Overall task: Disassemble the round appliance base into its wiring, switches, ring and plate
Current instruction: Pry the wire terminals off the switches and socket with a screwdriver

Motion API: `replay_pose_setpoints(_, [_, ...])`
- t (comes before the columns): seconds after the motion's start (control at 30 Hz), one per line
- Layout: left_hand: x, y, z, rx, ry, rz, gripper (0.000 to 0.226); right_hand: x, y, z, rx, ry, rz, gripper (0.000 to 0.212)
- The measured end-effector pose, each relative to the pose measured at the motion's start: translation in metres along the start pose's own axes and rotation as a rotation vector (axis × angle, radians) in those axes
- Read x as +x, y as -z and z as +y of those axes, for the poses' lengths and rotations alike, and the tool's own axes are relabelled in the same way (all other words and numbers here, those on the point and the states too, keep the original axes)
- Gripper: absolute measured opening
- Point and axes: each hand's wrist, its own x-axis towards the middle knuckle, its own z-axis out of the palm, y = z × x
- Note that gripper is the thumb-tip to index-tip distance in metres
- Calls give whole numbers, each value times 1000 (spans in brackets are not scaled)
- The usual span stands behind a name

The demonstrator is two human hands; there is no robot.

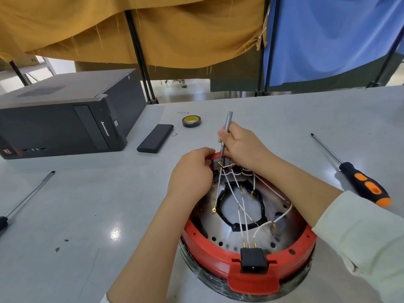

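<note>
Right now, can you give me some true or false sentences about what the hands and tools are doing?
1. The right hand holds a thin grey screwdriver. True.
2. The left hand rests flat on the table. False: it grips the switch block at the red ring.
3. The orange-handled screwdriver lies on the table. True.
4. The tape roll sits inside the base. False: it lies on the table beyond the hands.

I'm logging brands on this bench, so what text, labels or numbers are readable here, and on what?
"lenovo": on the front panel of the black computer case, running sideways.
Faint marks on the table near the tape roll: too small to read.
Red badge at the case's lower front corner: too blurred to read.
</note>
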Motion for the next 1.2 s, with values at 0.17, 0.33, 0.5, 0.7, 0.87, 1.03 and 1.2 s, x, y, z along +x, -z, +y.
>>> replay_pose_setpoints(0.17, [1, -1, -1, -5, 6, 3, 41, 1, -1, 1, -29, 10, -9, 18])
replay_pose_setpoints(0.33, [1, -1, -2, 1, -1, 0, 41, 8, -1, -5, -133, -87, -38, 22])
replay_pose_setpoints(0.5, [0, -1, -1, 0, -8, -5, 41, 19, -1, -16, -318, -148, -148, 30])
replay_pose_setpoints(0.7, [0, 0, 0, 13, 3, -11, 41, 11, -1, -8, -158, -99, -77, 24])
replay_pose_setpoints(0.87, [-1, 1, 2, 12, -4, -7, 40, 4, 1, -2, -6, -44, -16, 24])
replay_pose_setpoints(1.03, [-2, 0, 1, 16, -1, -7, 41, 5, 0, -5, -49, -65, -62, 20])
replay_pose_setpoints(1.2, [-1, 0, 1, 10, -4, -10, 42, 15, 0, -13, -203, -132, -114, 27])
